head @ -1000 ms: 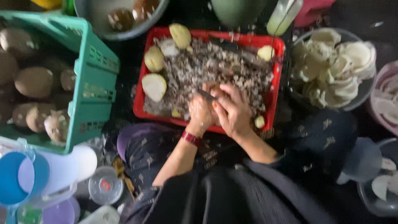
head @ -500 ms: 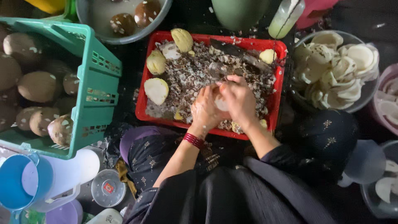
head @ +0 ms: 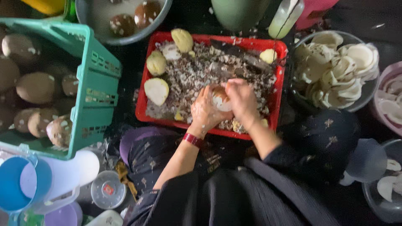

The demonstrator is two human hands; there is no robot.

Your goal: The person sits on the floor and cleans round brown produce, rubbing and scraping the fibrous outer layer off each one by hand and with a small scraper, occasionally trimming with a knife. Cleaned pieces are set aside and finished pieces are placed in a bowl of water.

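Both hands are cupping one round, half-peeled root (head: 220, 99) over the red tray (head: 279, 90): left hand (head: 204, 113) gripping its left side, right hand (head: 241, 99) its right.

Green crate (head: 94, 79) of brown coconuts (head: 37, 87) sits on the left, a bowl of white shells (head: 335, 67) on the right, blue jug (head: 25, 186) in the bottom-left corner, grey basin (head: 125, 21) up top.

A round, partly peeled tuber (head: 220, 99), brown skin above and white flesh below, is held over the near middle of the scene.
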